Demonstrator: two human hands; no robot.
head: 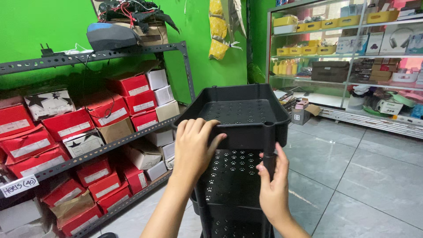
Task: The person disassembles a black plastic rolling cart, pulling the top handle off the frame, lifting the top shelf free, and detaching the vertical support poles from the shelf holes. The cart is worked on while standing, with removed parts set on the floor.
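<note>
Black plastic tray (240, 112) under left hand (191, 147), fingers (198, 128) spread over its near rim; corner post (269, 161) pinched by right hand (273, 187).

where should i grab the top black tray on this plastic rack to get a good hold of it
Grip the black perforated plastic top tray by its raised near rim, from the near side: the lip is thick and rounded, as the left hand shows. The right hand can steady the black corner post beneath.
</note>
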